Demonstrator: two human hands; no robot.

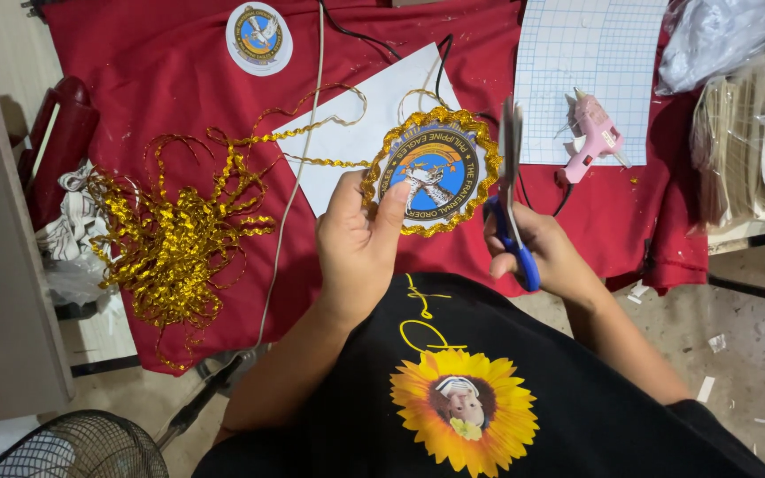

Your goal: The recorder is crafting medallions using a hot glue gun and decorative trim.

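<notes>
My left hand [358,239] holds a round badge [433,170] by its lower left edge, thumb on its face. The badge is blue and white with a gold glitter trim glued around the rim. A loose strand of that gold trim runs from the badge leftward. My right hand [537,252] grips blue-handled scissors [511,190], blades pointing up, just right of the badge's edge. Both hands hover above a red cloth [179,80] over the table.
A tangled heap of gold trim [170,239] lies at the left. A second round badge [259,37], a white sheet [374,115], a gridded mat [582,62] and a pink glue gun [595,137] lie behind. Plastic-wrapped stacks [750,142] stand at right. A fan [81,447] sits at the lower left.
</notes>
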